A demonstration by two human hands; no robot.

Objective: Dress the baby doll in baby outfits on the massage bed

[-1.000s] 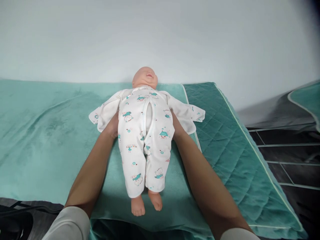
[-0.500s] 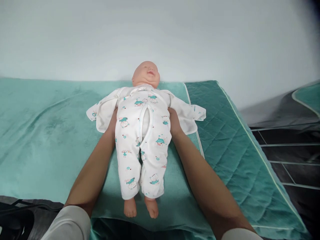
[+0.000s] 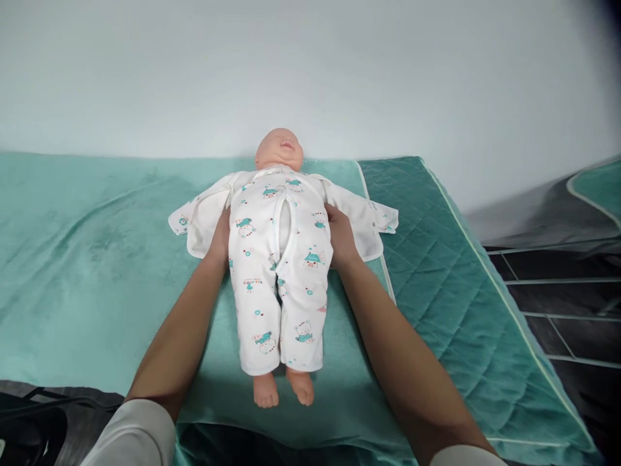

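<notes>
A baby doll (image 3: pixel 284 226) lies on its back, its bald head toward the wall and its bare feet toward me. It wears white split-crotch pants printed with bears and houses. Under its upper body a matching white baby jacket (image 3: pixel 204 230) is spread, sleeves out to both sides. My left hand (image 3: pixel 222 234) grips the doll's side at the waist, and my right hand (image 3: pixel 342 236) grips the opposite side. Most fingers of both hands are hidden behind the doll.
A pale green sheet (image 3: pixel 107 278) covers the bed up to the white wall. At right lies a darker quilted green cover (image 3: pixel 451 291) with light piping. Beyond its edge is a dark tiled floor (image 3: pixel 548 291). A black object (image 3: pixel 33 427) stands at bottom left.
The doll's head has dropped slightly and shifted left, while its feet have moved a little away from me and to the right. Both hands keep hold of its sides; the jacket stays spread.
</notes>
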